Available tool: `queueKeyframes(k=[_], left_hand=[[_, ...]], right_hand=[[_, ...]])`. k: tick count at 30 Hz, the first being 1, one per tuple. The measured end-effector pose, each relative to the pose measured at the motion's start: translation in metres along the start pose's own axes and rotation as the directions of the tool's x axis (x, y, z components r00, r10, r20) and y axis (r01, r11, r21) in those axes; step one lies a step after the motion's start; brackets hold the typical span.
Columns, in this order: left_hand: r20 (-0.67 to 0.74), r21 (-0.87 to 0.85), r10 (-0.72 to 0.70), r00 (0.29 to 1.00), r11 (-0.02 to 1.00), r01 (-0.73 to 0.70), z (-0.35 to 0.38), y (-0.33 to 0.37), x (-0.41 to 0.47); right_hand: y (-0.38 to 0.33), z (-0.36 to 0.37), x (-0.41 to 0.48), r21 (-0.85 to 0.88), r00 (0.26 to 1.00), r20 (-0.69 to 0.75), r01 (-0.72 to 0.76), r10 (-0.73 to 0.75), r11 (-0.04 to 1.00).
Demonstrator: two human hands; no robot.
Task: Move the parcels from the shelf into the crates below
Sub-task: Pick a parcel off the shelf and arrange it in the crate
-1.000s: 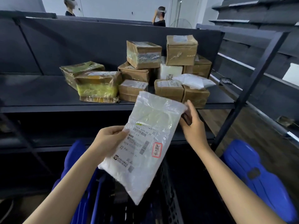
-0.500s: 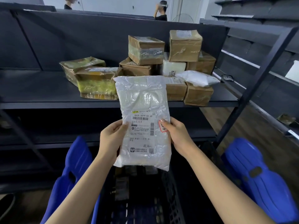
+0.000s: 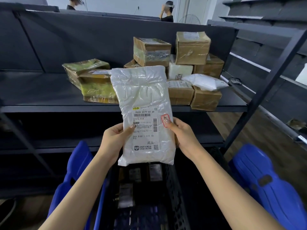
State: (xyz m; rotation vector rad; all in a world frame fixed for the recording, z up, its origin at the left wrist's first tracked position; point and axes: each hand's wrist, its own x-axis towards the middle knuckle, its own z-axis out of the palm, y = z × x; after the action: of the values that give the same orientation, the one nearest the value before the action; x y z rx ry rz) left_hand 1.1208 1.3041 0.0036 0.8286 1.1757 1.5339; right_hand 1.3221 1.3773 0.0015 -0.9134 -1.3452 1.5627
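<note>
**White poly mailer held upright above the crate**

Both hands grip a white poly mailer (image 3: 143, 113) by its lower half: the left hand (image 3: 114, 138) pinches the left edge with the thumb on the shipping label (image 3: 145, 125), and the right hand (image 3: 182, 135) clamps the right edge, thumb on a red stamp. The mailer stands upright in the air, in front of the shelf (image 3: 49, 107) edge and clear of it, its bottom edge just above the black crate (image 3: 174, 188).

Open room lies to the left on the shelf board. To the right, a slanted dark upright post (image 3: 265, 90) stands near the right forearm. Behind the mailer, taped cardboard boxes (image 3: 192, 47) are stacked on the shelf, with a white bag (image 3: 205, 82) resting on a lower box and two yellow-green wrapped boxes (image 3: 98, 87) at the left. Blue plastic pieces (image 3: 265, 185) flank the crate on both sides.

The crate holds several dark parcels with pale labels; their kind is unclear.
</note>
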Motion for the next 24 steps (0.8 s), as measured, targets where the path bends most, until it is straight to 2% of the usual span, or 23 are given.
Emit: queueKeyframes(k=[3, 10, 16, 21, 24], left_hand=[[-0.027, -0.025, 0.017, 0.999, 1.0, -0.018, -0.001, 0.003, 0.002], [0.0, 0.004, -0.043, 0.999, 0.999, 0.043, -0.008, -0.013, 0.002], [-0.125, -0.111, -0.083, 0.989, 0.991, 0.069, -0.006, -0.052, -0.008], [-0.198, -0.294, -0.2, 0.96, 0.946, 0.137, -0.002, -0.097, -0.024], [-0.242, -0.383, -0.23, 0.943, 0.915, 0.125, -0.02, -0.105, -0.018]], right_hand=[[0.014, -0.003, -0.005, 0.038, 0.999, 0.008, -0.05, 0.05, 0.998], [0.034, -0.008, -0.009, 0.013, 0.999, -0.033, -0.04, 0.041, 0.999], [0.035, -0.017, 0.006, -0.213, 0.995, -0.02, -0.101, 0.099, 0.972], [0.041, -0.025, 0.024, -0.461, 0.986, 0.029, -0.132, 0.163, 0.878], [0.053, -0.039, 0.028, -0.514, 0.97, 0.076, -0.159, 0.23, 0.843]])
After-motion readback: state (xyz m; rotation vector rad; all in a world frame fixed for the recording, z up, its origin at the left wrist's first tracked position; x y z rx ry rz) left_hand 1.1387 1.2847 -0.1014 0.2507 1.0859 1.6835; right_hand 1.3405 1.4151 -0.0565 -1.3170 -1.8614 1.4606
